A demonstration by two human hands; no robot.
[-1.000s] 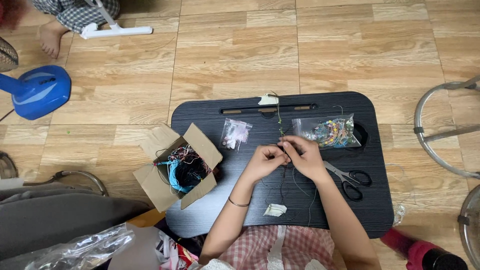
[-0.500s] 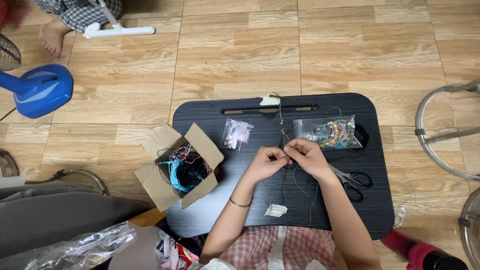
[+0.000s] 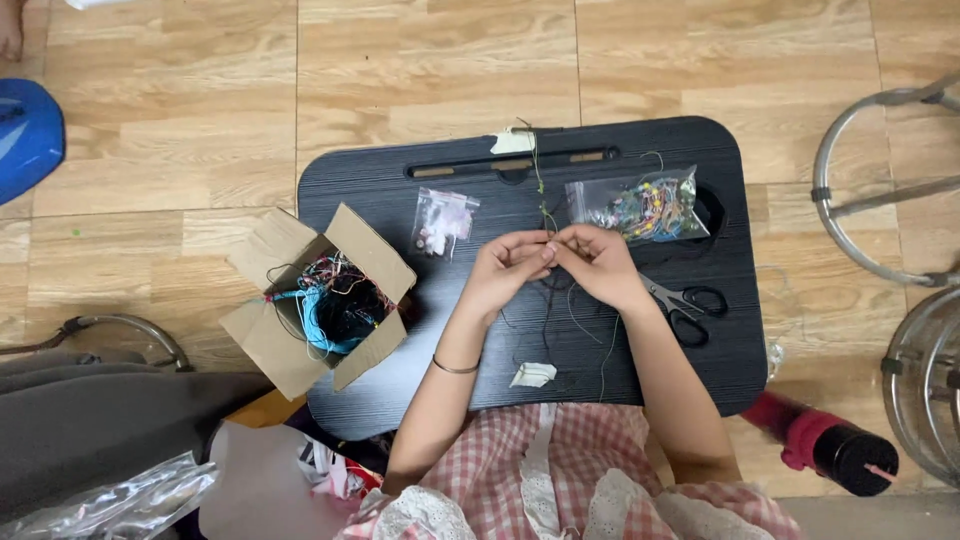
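1. Where the picture's lower edge cuts in, a checked pink garment with white lace trim (image 3: pixel 560 470) fills the foreground, with both forearms reaching up from it over a black counter (image 3: pixel 400 185).
2. Beside the left forearm, which wears a thin bracelet (image 3: pixel 455 367), a small white scrap (image 3: pixel 533 375) lies on the counter near its front edge.
3. The left hand (image 3: pixel 508 268) and the right hand (image 3: pixel 592 262) meet at mid-counter, fingertips touching, each pinched narrow on a thin greenish thread (image 3: pixel 541 195); loose ends of thread trail down between the wrists.
4. Just right of the right hand lie scissors with black handles (image 3: pixel 685 302), blades pointing toward the wrist.
5. To the left, an open cardboard box (image 3: pixel 300 300) sits half on the counter's edge, holding a tangle of blue, red and dark cords (image 3: pixel 335 300).
6. Beyond the hands, a small clear bag with pale bits (image 3: pixel 443 222) lies to the left, and a larger clear bag of many-coloured beads (image 3: pixel 640 205) to the right.
7. The thread runs up from the fingertips to the counter's far edge, where a piece of pale tape (image 3: pixel 513 142) pins it near a long slot.
8. Farther out is wood-patterned floor (image 3: pixel 430 60), a blue object (image 3: pixel 28 135) at left, metal hoops (image 3: pixel 880 190) at right, and a red bottle with a dark cap (image 3: pixel 825 445) by the counter's near right corner.
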